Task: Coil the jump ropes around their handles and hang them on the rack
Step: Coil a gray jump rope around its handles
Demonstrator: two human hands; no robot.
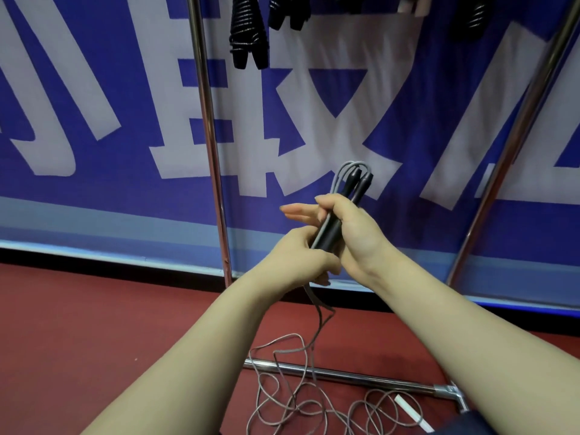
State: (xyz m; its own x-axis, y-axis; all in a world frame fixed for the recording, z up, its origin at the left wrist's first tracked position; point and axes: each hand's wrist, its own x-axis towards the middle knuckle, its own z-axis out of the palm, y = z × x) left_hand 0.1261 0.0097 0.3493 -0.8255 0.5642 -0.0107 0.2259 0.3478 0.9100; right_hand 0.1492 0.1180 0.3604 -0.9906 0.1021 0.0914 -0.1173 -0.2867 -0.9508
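We log the left hand [298,260] below the right hand [357,237], both gripping the paired handles [328,232]. The cord [312,298] looks light, limp, tangle-prone; grasp just under the handles.

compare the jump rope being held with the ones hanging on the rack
The held jump rope is gripped by the left hand and right hand; the hung jump ropes dangle from the rack. Its grey cord trails loose onto the floor; theirs is wound up tightly. Both have black handles.
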